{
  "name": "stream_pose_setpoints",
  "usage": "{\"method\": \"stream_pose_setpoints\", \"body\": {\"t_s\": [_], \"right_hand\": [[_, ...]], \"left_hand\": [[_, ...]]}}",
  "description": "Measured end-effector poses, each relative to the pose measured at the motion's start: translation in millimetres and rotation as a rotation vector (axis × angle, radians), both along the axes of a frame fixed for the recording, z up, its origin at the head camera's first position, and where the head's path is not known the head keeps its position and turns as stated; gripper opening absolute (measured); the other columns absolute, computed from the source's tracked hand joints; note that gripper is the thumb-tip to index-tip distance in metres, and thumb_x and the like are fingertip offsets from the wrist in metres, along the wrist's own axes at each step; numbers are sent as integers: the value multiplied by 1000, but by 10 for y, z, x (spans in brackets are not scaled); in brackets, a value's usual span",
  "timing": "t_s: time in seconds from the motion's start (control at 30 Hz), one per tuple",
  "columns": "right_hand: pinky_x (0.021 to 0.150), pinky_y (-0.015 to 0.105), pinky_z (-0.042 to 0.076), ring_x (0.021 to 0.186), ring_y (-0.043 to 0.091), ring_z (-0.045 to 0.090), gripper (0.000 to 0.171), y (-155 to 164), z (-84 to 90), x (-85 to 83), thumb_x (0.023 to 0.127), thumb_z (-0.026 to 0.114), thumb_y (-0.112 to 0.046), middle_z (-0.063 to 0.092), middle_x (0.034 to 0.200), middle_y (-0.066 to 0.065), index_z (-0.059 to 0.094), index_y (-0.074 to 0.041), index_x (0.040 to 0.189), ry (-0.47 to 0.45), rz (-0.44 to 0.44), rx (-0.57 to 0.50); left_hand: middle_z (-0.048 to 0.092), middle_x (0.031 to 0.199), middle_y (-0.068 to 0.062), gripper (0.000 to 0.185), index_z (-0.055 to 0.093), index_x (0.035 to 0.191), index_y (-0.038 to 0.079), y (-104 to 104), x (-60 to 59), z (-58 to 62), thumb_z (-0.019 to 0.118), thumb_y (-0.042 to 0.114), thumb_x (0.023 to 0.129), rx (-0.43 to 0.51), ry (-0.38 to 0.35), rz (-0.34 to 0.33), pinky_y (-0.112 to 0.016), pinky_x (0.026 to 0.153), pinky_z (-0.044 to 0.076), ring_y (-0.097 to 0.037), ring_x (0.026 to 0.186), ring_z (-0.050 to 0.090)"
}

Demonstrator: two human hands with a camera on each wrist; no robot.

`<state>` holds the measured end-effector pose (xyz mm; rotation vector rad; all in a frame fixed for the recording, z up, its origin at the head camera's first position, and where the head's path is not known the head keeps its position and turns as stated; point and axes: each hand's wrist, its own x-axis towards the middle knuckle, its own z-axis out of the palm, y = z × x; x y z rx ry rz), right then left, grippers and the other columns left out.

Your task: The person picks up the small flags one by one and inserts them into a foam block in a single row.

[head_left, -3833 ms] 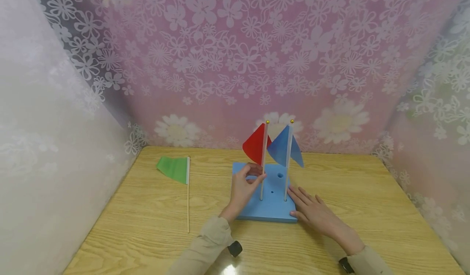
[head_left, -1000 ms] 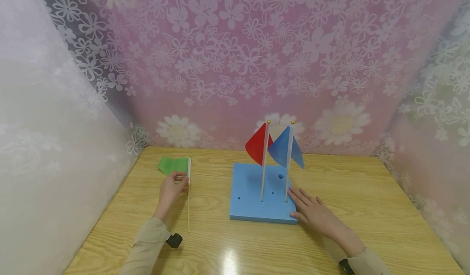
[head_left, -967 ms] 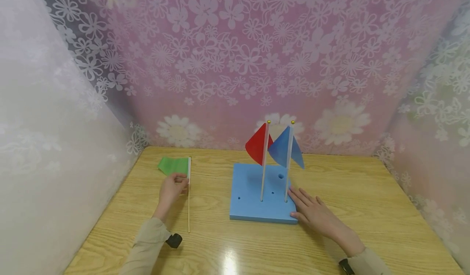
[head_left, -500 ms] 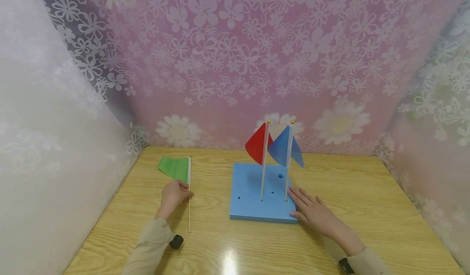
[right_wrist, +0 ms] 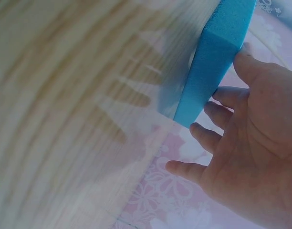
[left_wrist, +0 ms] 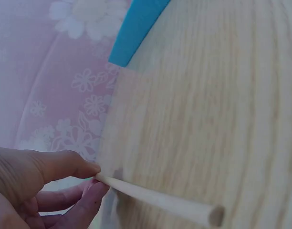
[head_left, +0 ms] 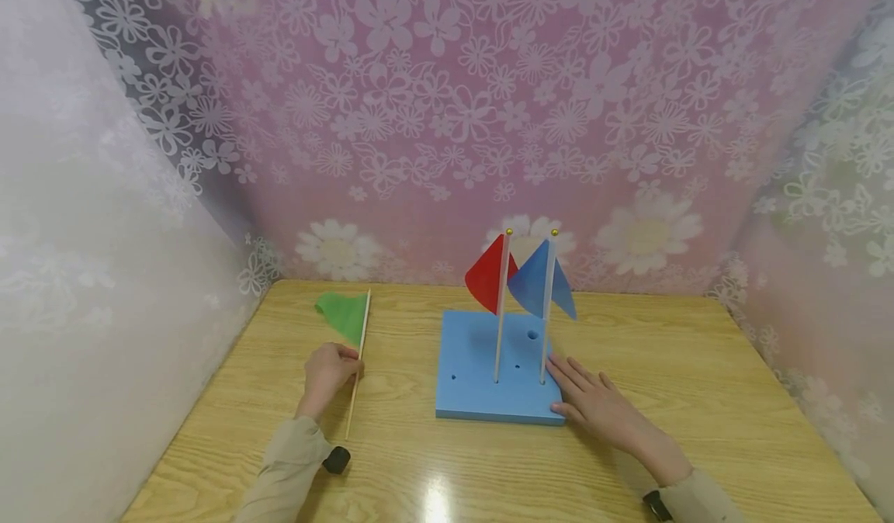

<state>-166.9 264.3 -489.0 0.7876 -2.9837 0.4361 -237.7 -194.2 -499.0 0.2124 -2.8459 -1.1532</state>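
My left hand (head_left: 330, 377) pinches the thin wooden stick of a green flag (head_left: 345, 315) between thumb and fingers, just below the cloth. In the left wrist view the stick's lower end (left_wrist: 215, 215) points toward the camera. A blue foam block (head_left: 471, 399) lies on the table, with a red flag (head_left: 485, 275) and a blue flag (head_left: 531, 278) upright in two of its holes. At the block's right edge rests my right hand (head_left: 608, 410), fingers extended. The right wrist view shows its thumb and fingertips against the block's side (right_wrist: 203, 71).
Open holes show in the block: a small hole (head_left: 453, 377) at left, another small one near the middle, and a larger hole (head_left: 532, 334) at the back right. The wooden table (head_left: 391, 469) is bounded by flowered cloth (head_left: 419, 119) at the back and both sides.
My left hand has left the red flag's stick, gone to the green flag, and slid down to its stick. The green flag has just tilted, its top leaning right. My right hand stays put.
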Motion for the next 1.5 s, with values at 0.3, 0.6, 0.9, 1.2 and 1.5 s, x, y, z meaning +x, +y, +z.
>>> {"method": "stream_pose_setpoints", "body": {"t_s": [0.3,0.6,0.9,1.2,1.5], "right_hand": [[104,78,31,144,44,36,65,14,-29,0,104,56,-38,35,161,17,38,-5,156,18,8,-4],[104,77,31,145,44,36,65,2,-11,0,104,57,-38,34,161,17,37,-5,156,16,11,3],[105,77,31,145,43,36,65,4,-34,-18,104,56,-38,34,162,17,37,-5,156,26,5,16],[103,77,33,143,44,38,64,1,-28,-14,104,57,-38,35,161,18,39,-4,155,44,3,15],[104,78,30,145,44,35,65,11,-41,-14,104,56,-38,33,162,16,36,-6,157,1,-6,-3]], "left_hand": [[74,87,-12,17,75,102,-3,63,-9,96,72,10,92,133,26,-18,-30,62,59,-18,65,72],[71,100,-20,23,69,111,-7,210,-70,159,73,7,94,355,83,-123,-36,71,63,-28,80,74],[68,106,-19,28,66,118,-6,476,-98,209,72,8,95,585,127,-223,-41,77,62,-38,94,72],[68,106,-19,25,67,118,-3,807,-129,272,71,9,96,695,198,-272,-40,77,63,-43,99,69],[70,105,-23,24,68,117,-1,1089,-174,370,72,7,95,739,303,-348,-33,75,63,-44,95,69]]}}
